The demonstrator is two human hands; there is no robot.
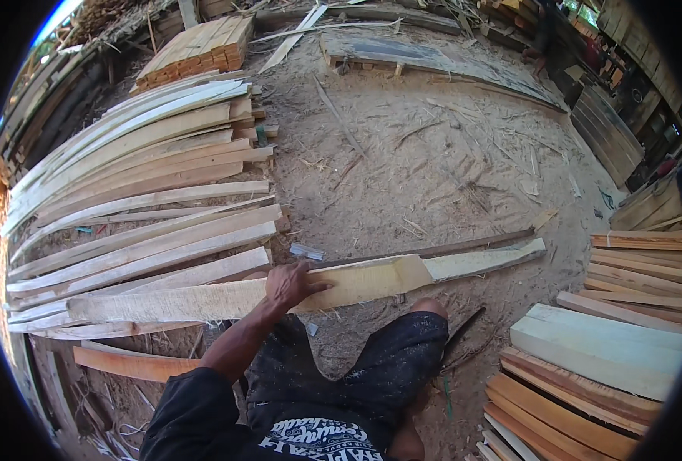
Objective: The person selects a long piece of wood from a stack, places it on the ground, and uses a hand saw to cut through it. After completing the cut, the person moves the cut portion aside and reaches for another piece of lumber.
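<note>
My left hand [289,286] is closed over the upper edge of a long pale wooden plank [364,283], near its middle. The plank lies crosswise in front of my legs, its left end over other boards. Beyond its right end, another whitish board [487,260] sticks out, angled slightly away from me. A dark-edged strip of wood [464,247] runs along the far side of both. My right hand is not in view.
Several long boards [164,169] lie side by side on the left, with a neat stack of planks [199,52] behind them. Thick timber [594,349] is piled at right. A wide low panel [441,61] rests across the sandy ground [425,154] at the back.
</note>
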